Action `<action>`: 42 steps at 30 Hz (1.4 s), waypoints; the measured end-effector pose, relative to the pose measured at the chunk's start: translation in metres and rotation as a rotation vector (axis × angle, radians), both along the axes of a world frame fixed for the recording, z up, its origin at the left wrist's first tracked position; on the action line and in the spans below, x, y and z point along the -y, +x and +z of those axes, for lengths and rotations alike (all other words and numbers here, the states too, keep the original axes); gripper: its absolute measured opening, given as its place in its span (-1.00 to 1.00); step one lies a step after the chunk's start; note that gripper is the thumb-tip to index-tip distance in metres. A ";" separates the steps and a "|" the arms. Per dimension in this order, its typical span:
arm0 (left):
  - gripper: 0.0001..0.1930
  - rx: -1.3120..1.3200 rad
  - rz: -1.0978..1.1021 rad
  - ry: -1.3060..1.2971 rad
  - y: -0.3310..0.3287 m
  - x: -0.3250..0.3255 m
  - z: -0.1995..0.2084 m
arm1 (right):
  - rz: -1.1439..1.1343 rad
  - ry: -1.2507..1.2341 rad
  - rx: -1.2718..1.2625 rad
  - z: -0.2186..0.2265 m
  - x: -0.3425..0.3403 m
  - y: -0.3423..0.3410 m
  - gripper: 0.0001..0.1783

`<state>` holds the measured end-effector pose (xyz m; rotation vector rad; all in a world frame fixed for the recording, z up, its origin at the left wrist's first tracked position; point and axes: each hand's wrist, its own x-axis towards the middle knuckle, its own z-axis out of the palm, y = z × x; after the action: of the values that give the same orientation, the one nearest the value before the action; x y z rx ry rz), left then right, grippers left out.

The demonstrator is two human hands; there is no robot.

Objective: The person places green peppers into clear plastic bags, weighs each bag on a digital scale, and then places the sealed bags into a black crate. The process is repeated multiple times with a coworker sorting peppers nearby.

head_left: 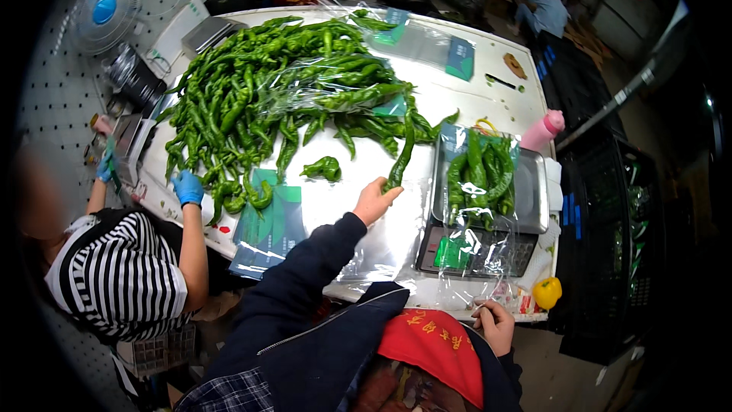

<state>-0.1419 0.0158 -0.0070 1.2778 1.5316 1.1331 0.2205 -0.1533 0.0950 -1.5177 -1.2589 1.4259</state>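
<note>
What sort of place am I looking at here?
Probably a vegetable-packing workshop: a big heap of long green peppers covers much of a white table, bagged peppers lie on a digital scale, and black crates stand alongside.

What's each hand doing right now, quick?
Left hand: closed around a long green pepper.
Right hand: curled by the clear bag's open end; whether it grips it can't be told.

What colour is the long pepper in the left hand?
The long pepper in the left hand is green, as the head view shows.
</note>
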 end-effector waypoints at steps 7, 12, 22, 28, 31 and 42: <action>-0.68 0.843 -0.322 -0.249 0.033 0.069 0.074 | -0.069 0.279 -0.012 0.053 -0.004 -0.013 -0.78; -0.64 0.585 -0.963 -0.113 0.081 0.098 0.153 | 0.113 0.366 -0.032 0.082 -0.019 -0.042 -0.55; -0.51 -0.605 -0.586 0.856 0.148 0.118 0.181 | -0.009 0.239 -0.638 0.064 0.032 0.030 -0.56; -0.85 -0.719 -0.522 0.822 0.161 0.111 0.136 | 0.343 -0.254 -0.067 0.064 0.076 0.094 -0.49; -0.83 -0.558 -0.460 0.839 0.165 0.109 0.144 | 0.288 -0.197 -0.006 0.060 0.070 0.072 -0.49; -0.84 -0.616 -0.467 0.908 0.171 0.101 0.151 | -0.267 0.115 -0.333 -0.001 -0.032 -0.040 -0.49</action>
<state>0.0296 -0.0854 0.1443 2.6276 0.9726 1.2059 0.1805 -0.1216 0.0940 -1.2553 -0.8857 1.3386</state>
